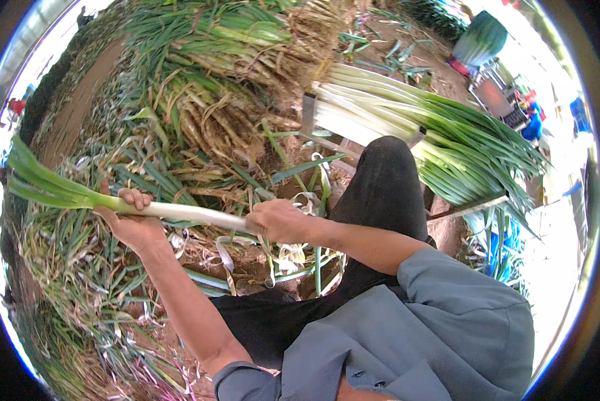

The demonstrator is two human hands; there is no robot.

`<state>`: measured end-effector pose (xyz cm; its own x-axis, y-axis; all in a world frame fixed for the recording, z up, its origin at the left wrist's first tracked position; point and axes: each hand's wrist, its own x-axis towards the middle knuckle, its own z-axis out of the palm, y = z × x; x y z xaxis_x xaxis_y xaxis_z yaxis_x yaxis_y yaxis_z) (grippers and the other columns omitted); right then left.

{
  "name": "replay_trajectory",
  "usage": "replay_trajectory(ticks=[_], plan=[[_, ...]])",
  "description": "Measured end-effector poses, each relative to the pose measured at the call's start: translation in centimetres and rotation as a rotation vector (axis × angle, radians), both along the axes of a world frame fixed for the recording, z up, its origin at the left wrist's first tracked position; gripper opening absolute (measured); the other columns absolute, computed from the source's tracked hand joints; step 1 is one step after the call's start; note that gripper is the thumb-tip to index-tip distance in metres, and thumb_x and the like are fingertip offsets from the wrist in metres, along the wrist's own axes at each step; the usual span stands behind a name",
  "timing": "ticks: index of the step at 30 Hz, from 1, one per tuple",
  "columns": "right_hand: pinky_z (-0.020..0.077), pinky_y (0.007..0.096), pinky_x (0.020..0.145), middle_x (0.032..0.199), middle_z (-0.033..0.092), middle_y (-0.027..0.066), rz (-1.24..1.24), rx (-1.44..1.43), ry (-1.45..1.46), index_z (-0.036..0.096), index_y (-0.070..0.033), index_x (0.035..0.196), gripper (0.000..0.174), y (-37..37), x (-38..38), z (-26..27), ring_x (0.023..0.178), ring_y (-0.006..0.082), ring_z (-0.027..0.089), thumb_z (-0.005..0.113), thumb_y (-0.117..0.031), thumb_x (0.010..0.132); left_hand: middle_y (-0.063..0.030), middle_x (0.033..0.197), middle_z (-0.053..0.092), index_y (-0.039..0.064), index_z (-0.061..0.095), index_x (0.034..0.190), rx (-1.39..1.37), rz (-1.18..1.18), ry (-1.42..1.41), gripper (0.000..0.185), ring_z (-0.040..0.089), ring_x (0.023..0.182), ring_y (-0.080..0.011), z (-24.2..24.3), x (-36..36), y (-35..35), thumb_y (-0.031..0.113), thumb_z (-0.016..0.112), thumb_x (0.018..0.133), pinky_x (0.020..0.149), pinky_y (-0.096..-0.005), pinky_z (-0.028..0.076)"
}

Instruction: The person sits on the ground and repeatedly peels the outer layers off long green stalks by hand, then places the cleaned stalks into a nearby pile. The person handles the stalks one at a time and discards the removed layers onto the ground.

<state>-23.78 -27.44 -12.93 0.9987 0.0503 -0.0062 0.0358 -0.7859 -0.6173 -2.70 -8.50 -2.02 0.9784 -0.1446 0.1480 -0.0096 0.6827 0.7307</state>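
One long green onion point(195, 213) lies across in front of me, its green leaves to the left and its white stalk to the right. My left hand point(135, 220) holds it where green turns to white, with the thumb below and fingertips over the stalk. My right hand point(280, 220) is closed around the white root end, and loose peeled skins hang beneath. Right of my raised knee, a stack of clean white-stalked green onions point(380, 103) rests on a low rack point(308, 113). Unpeeled green onions with brown, soil-covered skins point(205, 108) are piled ahead of me.
Discarded leaves and skins point(84, 255) cover the ground at the left and between my legs. My dark-trousered knee point(390, 180) stands between my right hand and the rack. A wrapped green bundle point(480, 40) and a blue plastic bag point(500, 250) are farther right.
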Motion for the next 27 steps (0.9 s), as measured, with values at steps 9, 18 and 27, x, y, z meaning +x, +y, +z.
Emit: replay_trajectory(ticks=[9, 18, 27], plan=[[0.0465, 0.0516, 0.103, 0.141, 0.059, 0.0159, 0.003, -0.134, -0.754, 0.065, -0.008, 0.134, 0.054, -1.8, -2.3, 10.1, 0.126, 0.0357, 0.057, 0.073, -0.020, 0.082, -0.0012, 0.069, 0.058, 0.005, 0.071, 0.109, 1.177, -0.180, -0.488, 0.035, 0.049, 0.059, -0.0115, -2.5, -3.0, -5.1, 0.037, 0.058, 0.110, 0.055, -0.0313, 0.041], [0.0582, 0.0477, 0.095, 0.098, 0.070, 0.0105, 0.014, -0.748, -0.291, 0.065, -0.012, 0.134, 0.048, -10.8, -2.5, 14.4, 0.093, 0.0299, 0.073, 0.072, -0.013, 0.087, -0.0167, 0.077, 0.068, 0.005, 0.067, 0.101, 1.366, -0.349, -0.967, 0.031, 0.065, 0.070, -0.0370, 0.5, -10.0, -11.3, 0.033, 0.077, 0.095, 0.067, -0.0449, 0.050], [0.0598, 0.0332, 0.057, 0.090, 0.066, 0.0030, -0.426, -1.048, -0.242, 0.065, -0.030, 0.141, 0.040, -26.9, -13.2, 16.9, 0.075, 0.0172, 0.066, 0.066, -0.029, 0.101, -0.0148, 0.127, 0.069, 0.005, 0.068, 0.131, 0.915, 0.018, -1.287, 0.040, 0.066, 0.119, -0.0333, 2.4, -12.9, -18.6, 0.018, 0.077, 0.094, 0.101, -0.0470, 0.053]])
